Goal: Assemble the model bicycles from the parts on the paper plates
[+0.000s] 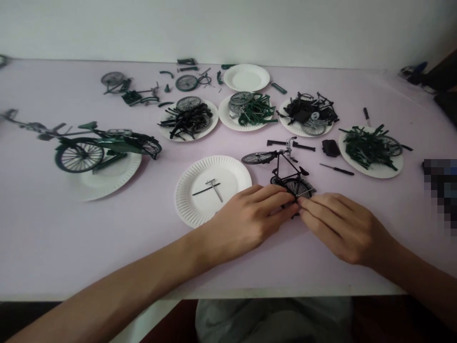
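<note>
A small black model bicycle [284, 167] lies on the table with its handlebar and front wheel pointing away from me. My left hand [255, 214] has its fingers closed on the bicycle near the rear wheel [299, 187]. From the other side, my right hand [339, 226] pinches at the same spot, its fingertips almost touching the left ones. Whatever small part lies between the right fingertips is hidden. Just left of the bicycle, a white paper plate [185, 190] carries a few thin parts [213, 186].
A green model bicycle [107, 143] stands over a plate at left. Plates of loose parts [187, 119] line the middle and right [371, 147]. A screwdriver [337, 169], a black block [330, 147] and a long black strip [291, 145] lie beyond my right hand. Further parts [186, 82] lie near the wall.
</note>
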The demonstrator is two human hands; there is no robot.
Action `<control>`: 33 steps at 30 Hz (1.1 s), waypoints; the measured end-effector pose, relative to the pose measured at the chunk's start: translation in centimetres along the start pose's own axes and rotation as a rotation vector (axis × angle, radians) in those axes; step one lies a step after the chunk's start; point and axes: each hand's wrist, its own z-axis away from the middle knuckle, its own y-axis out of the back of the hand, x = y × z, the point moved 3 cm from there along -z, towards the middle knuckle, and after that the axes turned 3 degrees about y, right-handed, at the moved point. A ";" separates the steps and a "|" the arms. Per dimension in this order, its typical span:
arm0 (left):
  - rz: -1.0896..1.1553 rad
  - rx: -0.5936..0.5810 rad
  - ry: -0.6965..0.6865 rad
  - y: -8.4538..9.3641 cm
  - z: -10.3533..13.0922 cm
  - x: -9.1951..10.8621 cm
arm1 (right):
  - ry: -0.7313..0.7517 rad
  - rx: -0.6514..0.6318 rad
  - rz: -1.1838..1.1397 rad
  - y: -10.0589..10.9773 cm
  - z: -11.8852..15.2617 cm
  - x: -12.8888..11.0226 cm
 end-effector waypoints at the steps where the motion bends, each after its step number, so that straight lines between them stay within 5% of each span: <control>1: -0.010 -0.002 -0.001 0.0 0.0 0.0 | -0.027 0.015 -0.057 0.1 0.3 0.5; 5: -0.064 -0.035 -0.007 0.2 0.3 0.1 | -0.259 0.043 -0.077 0.6 1.6 3.8; 11: -0.090 -0.053 -0.030 0.3 0.5 0.1 | -0.518 -0.271 0.188 0.2 3.8 7.0; 15: -0.105 -0.039 -0.047 0.4 0.2 0.3 | -0.598 -0.340 0.143 -0.4 4.4 6.9; 25: -0.137 -0.016 -0.035 -0.6 0.0 0.5 | -0.675 -0.226 0.062 -0.2 4.7 6.8; 33: -0.077 -0.008 0.008 -0.2 0.1 0.3 | -0.902 0.188 -0.282 1.9 2.4 5.6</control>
